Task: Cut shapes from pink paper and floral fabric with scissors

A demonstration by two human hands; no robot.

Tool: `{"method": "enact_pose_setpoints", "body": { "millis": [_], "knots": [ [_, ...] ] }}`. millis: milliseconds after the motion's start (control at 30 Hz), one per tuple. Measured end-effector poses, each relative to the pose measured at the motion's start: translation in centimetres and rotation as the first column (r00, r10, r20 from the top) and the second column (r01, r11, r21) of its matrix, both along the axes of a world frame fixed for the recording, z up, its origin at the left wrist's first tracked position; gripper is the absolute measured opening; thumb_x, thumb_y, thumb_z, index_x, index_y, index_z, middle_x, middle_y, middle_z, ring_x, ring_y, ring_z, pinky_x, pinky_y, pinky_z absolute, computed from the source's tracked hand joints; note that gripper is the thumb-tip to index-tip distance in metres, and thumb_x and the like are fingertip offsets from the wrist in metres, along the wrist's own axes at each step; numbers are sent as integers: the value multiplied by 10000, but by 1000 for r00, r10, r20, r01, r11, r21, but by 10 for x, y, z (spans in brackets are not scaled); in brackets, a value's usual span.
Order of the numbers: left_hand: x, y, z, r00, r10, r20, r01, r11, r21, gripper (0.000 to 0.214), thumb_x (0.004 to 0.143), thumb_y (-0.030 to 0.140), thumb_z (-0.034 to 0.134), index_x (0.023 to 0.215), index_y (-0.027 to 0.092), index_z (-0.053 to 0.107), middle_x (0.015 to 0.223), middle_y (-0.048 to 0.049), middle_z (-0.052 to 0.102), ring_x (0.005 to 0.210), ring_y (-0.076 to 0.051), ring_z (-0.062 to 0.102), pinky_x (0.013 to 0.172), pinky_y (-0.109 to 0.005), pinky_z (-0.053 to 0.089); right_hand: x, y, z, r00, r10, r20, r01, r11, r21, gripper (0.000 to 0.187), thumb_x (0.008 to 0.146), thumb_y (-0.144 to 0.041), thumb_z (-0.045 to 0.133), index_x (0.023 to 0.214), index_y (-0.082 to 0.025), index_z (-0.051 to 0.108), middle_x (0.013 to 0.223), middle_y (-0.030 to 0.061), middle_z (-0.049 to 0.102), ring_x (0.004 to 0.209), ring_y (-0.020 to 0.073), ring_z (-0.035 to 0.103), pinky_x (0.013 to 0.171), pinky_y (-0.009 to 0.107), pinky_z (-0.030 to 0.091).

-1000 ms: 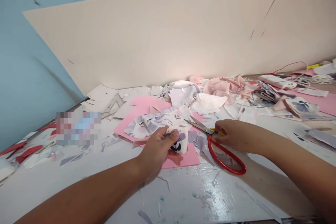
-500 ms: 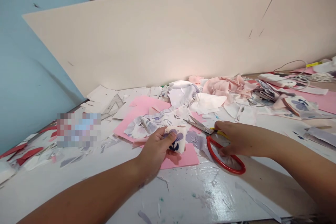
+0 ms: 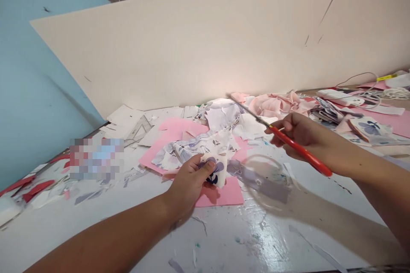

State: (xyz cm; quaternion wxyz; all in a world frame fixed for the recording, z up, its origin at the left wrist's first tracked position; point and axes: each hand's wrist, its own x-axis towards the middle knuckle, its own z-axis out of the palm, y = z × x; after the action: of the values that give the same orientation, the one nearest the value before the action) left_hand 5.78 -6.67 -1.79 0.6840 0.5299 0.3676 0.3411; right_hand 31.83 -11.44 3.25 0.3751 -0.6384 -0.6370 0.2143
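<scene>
My left hand (image 3: 188,181) pinches a small white fabric piece (image 3: 216,168) printed with a purple and dark blue flower, holding it just above a pink paper sheet (image 3: 224,194) on the white table (image 3: 224,239). My right hand (image 3: 296,132) is closed on red-handled scissors (image 3: 294,147), lifted off the table, with the blades pointing up and left toward the fabric heap. A strip of floral fabric (image 3: 192,149) lies just beyond my left hand.
A heap of white and pink fabric scraps (image 3: 275,104) lies along the back. A tall beige board (image 3: 208,42) stands behind it. More floral pieces (image 3: 368,130), pink sheets and a cord sit at the right. Red scraps (image 3: 32,187) and paper offcuts litter the left.
My right hand has picked the scissors up off the table and raised them up and to the right. My left hand still holds the flower piece in the same spot.
</scene>
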Motion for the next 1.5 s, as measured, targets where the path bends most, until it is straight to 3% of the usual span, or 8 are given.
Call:
{"method": "enact_pose_setpoints", "body": {
  "millis": [100,300,433,533,800,1033,1333,1500],
  "knots": [
    [0,0,5,1000,1,-9,-1,1000,-23,323,690,458,594,806,164,530,587,2,566,430,-122,541,438,-287,488,-9,1,-6,973,168,-157,-164,986,37,326,648,-179,536,777,-251,245,900,2,490,654,139,462,473,239,384],
    [0,2,10,996,77,-49,-79,996,-42,283,672,408,634,740,151,538,611,-11,580,528,-121,566,475,-224,448,-37,-3,-19,987,153,-42,-157,977,-142,418,663,-322,601,794,-248,212,649,-66,322,526,98,305,484,243,345],
    [-1,4,8,997,33,-74,-37,998,-52,307,665,423,632,750,140,551,587,-31,598,520,-148,587,480,-238,431,-43,-8,-21,969,171,181,-122,960,-253,463,650,-461,588,867,-239,243,589,-61,397,485,122,346,464,272,330],
    [-2,4,5,998,27,-53,-29,999,-41,317,657,420,638,770,133,565,591,-32,590,506,-143,571,492,-262,454,-44,-12,-17,950,196,242,-126,953,-275,486,628,-500,588,892,-226,287,614,-29,477,496,146,409,474,287,348],
    [-3,0,7,995,32,-93,-32,999,0,318,677,392,630,861,135,590,674,-40,576,549,-134,539,419,-233,441,-49,-15,-10,953,236,190,-167,933,-318,492,536,-418,680,830,-250,323,645,-21,537,510,173,435,447,293,335],
    [-4,0,4,992,27,-126,-16,996,90,268,701,372,611,829,136,611,697,-46,573,596,-125,525,483,-226,433,-46,-14,-17,952,259,161,-210,939,-271,453,563,-386,671,783,-250,299,629,-45,516,508,152,426,454,277,333],
    [-5,3,4,990,0,-139,20,990,143,185,713,324,605,814,170,626,699,-15,580,631,-107,495,569,-226,393,-48,-16,-9,924,329,195,-251,906,-340,387,664,-441,580,786,-239,274,663,-37,511,541,154,444,462,262,344],
    [-5,3,5,985,-7,-173,37,985,167,185,724,337,594,745,157,631,631,-2,537,576,-84,445,546,-212,361,-51,-18,-3,932,347,106,-287,884,-368,288,695,-333,536,771,-232,276,688,-33,588,567,160,505,491,257,356]
  ]
}}
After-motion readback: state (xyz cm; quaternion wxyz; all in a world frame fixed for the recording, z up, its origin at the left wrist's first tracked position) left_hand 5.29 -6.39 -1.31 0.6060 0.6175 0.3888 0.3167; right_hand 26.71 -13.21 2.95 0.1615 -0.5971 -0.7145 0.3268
